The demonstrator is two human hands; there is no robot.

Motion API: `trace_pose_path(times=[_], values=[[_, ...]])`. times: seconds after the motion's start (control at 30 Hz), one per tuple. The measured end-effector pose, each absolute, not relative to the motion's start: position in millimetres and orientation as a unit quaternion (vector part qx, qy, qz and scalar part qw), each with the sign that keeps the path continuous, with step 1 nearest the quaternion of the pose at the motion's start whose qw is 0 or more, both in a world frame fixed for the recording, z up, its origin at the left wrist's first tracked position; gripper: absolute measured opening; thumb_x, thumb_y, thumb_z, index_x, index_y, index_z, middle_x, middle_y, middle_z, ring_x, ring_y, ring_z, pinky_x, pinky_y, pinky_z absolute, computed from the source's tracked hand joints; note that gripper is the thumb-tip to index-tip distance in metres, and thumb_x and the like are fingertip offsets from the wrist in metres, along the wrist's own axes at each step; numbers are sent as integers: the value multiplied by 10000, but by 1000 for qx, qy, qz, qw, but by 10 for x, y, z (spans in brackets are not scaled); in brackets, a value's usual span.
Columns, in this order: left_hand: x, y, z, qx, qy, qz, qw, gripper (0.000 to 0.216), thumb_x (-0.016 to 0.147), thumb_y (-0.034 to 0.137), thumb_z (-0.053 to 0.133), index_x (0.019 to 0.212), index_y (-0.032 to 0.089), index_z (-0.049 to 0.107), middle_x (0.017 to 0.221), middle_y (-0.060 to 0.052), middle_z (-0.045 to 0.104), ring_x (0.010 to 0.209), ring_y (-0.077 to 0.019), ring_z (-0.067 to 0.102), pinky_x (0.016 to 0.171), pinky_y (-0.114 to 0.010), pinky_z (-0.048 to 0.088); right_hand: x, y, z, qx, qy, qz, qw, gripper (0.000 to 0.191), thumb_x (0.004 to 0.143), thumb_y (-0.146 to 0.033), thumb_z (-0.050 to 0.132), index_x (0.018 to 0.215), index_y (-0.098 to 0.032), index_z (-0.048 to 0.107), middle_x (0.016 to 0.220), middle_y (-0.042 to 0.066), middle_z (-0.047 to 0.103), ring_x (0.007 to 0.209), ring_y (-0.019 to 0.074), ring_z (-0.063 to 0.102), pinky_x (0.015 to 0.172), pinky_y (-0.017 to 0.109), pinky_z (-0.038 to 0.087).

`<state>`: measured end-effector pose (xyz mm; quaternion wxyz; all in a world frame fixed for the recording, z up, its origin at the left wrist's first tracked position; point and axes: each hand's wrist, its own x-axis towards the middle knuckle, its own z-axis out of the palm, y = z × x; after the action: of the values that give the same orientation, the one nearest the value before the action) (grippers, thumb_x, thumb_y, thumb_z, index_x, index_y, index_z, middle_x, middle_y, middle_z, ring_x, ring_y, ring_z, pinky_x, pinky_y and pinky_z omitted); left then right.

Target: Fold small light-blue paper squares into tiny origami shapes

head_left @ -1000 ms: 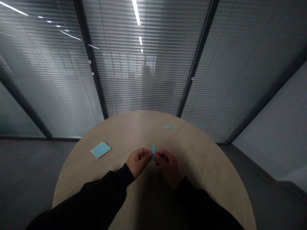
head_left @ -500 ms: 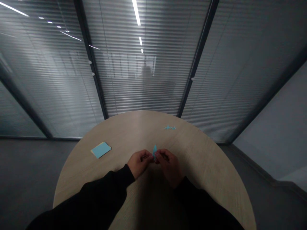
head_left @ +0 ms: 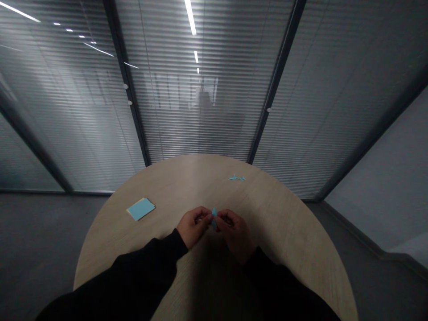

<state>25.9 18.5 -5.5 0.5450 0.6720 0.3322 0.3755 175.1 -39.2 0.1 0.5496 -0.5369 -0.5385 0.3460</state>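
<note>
A small folded piece of light blue paper (head_left: 214,212) is pinched between both hands over the round wooden table (head_left: 287,232). My left hand (head_left: 193,226) grips it from the left with curled fingers. From the right, my right hand (head_left: 234,232) holds the same piece, fingertips pressed together. Only the paper's pointed tip shows above the fingers; the rest is hidden. Both arms wear black sleeves.
A small stack of blue square paper sheets (head_left: 141,208) lies on the table to the left. A folded blue paper figure (head_left: 237,178) rests near the table's far edge. Glass walls with blinds (head_left: 207,89) stand behind the table.
The blue paper's tip has sunk lower between the fingers and shows less. The hands stay at the same spot, with small finger movements.
</note>
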Motion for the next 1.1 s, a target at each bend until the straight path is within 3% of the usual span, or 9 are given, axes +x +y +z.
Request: trace_pose_path(times=[0.2,0.5,1.1], values=[[266,208,-91,652,322,397,561,345,771,482,662,783,141,610,606,1,588,550,-109,513,561,-237,395,1723,-381,-32,-524,-528,365,560,205,799,-382,614,771,-188,555,659,-12,582,592,136,564,564,245,456],[311,172,-80,613,279,431,601,372,751,363,723,1021,143,593,715,7,609,619,-105,568,618,-246,450,1743,-364,-73,-504,-517,354,594,268,809,-414,652,920,-185,571,794,35,649,677,157,627,619,273,517],[304,177,-96,589,281,454,607,339,722,326,743,983,140,633,778,-33,656,671,-128,616,651,-268,477,1741,-365,-106,-496,-510,354,607,332,818,-357,644,1101,-190,605,929,62,672,782,180,675,683,308,575]])
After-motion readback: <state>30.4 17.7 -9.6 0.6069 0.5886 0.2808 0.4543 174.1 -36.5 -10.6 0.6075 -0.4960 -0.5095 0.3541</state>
